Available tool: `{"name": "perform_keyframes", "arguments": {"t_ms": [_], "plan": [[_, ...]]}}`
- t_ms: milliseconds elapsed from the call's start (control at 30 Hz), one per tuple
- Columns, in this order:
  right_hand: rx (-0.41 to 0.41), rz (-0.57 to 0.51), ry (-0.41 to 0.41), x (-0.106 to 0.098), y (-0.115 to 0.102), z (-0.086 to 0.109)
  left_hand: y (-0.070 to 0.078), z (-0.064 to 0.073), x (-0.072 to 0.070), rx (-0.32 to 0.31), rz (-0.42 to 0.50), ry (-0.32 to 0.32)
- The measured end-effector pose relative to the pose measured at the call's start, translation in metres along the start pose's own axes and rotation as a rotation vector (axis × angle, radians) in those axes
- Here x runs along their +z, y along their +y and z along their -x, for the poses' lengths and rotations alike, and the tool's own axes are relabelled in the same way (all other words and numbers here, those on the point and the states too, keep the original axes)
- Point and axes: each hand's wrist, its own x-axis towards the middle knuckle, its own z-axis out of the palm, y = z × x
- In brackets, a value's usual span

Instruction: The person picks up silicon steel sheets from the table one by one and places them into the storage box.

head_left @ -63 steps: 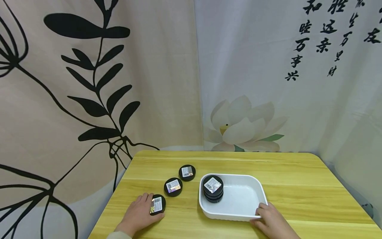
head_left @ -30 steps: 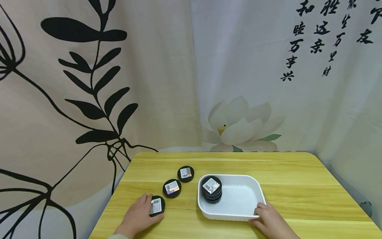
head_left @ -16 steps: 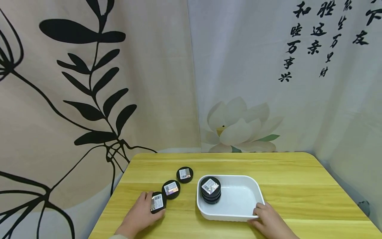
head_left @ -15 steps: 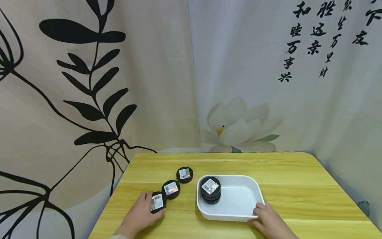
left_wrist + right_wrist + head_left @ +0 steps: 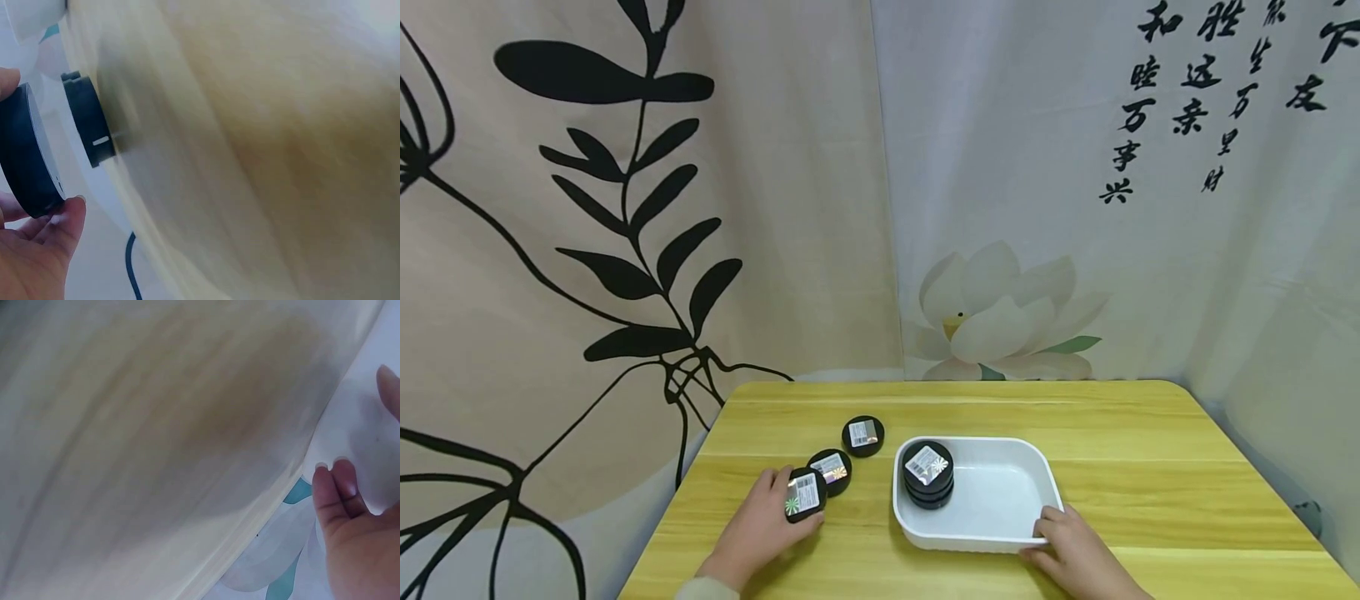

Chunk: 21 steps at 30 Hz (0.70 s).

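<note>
My left hand [image 5: 752, 533] grips a flat, round black disc-shaped case [image 5: 806, 495] with a barcode label on top, thumb on its near side. In the left wrist view, that case [image 5: 25, 156] is raised off the table and tilted. Just behind it lies a second black case [image 5: 841, 482], partly covered; a third black case [image 5: 862, 437] sits farther back. With bent fingers my right hand [image 5: 1078, 554] holds the near right corner of a white rectangular tray [image 5: 1000, 500]. A stack of similar black cases [image 5: 927, 465] stands inside the tray's left end.
The yellow wood-grain table [image 5: 1135, 467] carries everything. Behind it hangs a printed curtain [image 5: 820, 208] with black leaves, a lotus and characters. A dark cable [image 5: 130, 265] shows past the table edge in the left wrist view.
The left hand has lifted its black case from the table and moved it away from me and slightly right, over the second case's near edge. The right hand and tray stay in place.
</note>
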Motion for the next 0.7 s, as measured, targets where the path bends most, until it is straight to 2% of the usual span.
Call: {"name": "perform_keyframes", "arguments": {"t_ms": [467,700], "plan": [[0.045,-0.018,-0.045,-0.004,-0.003,-0.001,0.016,-0.005,-0.007,0.053,-0.012,0.019],[0.052,-0.025,-0.053,-0.005,-0.004,-0.001,0.023,-0.007,-0.008,0.06,-0.02,0.01]]}}
